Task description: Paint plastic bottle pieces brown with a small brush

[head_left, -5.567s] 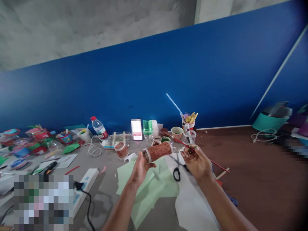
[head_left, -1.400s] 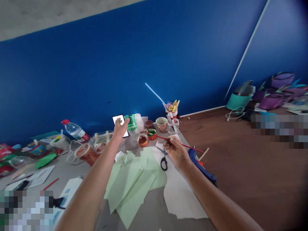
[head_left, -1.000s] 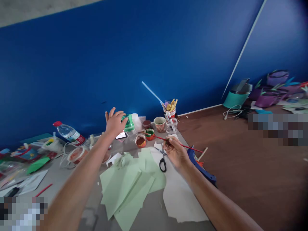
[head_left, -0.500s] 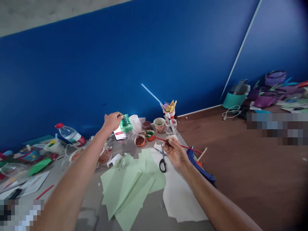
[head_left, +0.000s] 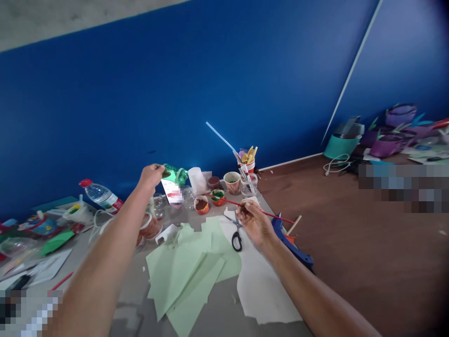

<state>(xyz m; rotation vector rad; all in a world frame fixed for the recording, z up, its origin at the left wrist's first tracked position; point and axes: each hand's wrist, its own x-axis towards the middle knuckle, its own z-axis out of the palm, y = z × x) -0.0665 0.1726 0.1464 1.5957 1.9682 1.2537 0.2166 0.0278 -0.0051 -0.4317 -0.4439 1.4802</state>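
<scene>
My left hand (head_left: 151, 178) is closed on a translucent green plastic bottle piece (head_left: 177, 175), held sideways above a lit phone screen (head_left: 171, 190). The piece's round end points right. In my right hand (head_left: 256, 222) a thin red paintbrush (head_left: 230, 202) is pinched between thumb and fingers. Its tip end reaches left to a small cup of green paint (head_left: 218, 200); whether it touches the paint I cannot tell. Beside that stands a cup of brown paint (head_left: 201, 208). Black-handled scissors (head_left: 237, 241) lie just left of my right hand.
Pale green paper sheets (head_left: 182, 271) and white paper (head_left: 263, 285) cover the table's front. Behind stand a white roll (head_left: 198, 181), a paper cup (head_left: 232, 183) and a cup of tools (head_left: 247, 164). A red-capped bottle (head_left: 103, 196) leans at left. A blue curved object (head_left: 293, 245) lies at the right edge.
My left hand has moved left, and the green bottle piece has turned from roughly upright to sideways. The brown paint cup sits slightly further left. My right hand and the paintbrush have barely moved.
</scene>
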